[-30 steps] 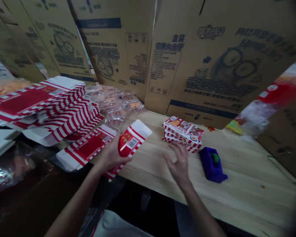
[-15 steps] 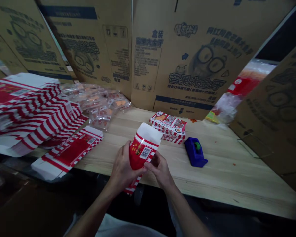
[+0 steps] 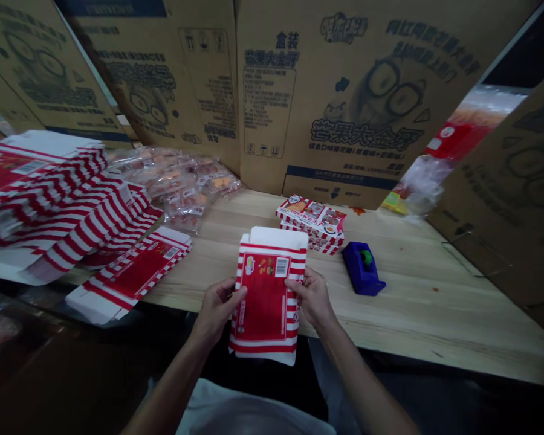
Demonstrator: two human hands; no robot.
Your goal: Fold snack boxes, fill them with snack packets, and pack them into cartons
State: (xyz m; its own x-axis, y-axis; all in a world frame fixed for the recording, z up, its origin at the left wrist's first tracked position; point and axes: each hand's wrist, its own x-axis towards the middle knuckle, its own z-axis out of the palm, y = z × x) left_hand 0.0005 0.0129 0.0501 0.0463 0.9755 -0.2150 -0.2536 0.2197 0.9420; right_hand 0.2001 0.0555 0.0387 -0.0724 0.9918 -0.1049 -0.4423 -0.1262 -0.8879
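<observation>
Between my hands is a red and white striped carton (image 3: 265, 302), its printed back with the barcode facing me and a white flap standing out at the top. My left hand (image 3: 218, 308) pinches its left edge, thumb on the front. On the opposite edge, my right hand (image 3: 315, 296) grips with the thumb over the printed face and the fingers behind. The carton is held over the table's front edge. Just beyond it lies a small stack of closed striped boxes (image 3: 312, 217). A blue tape dispenser (image 3: 361, 272) with a green core sits to the right of them.
Flattened striped cartons (image 3: 72, 211) are piled at the left, with a few more (image 3: 136, 275) lying at the table edge. Clear-wrapped snack packets (image 3: 176, 181) are heaped behind. Tall cardboard boxes (image 3: 326, 109) wall off the back of the wooden table (image 3: 403, 326); another stands at the right.
The carton has turned from a tilted, partly squeezed-open pose to a flatter one with its broad back facing me. My hands have moved apart to its two side edges.
</observation>
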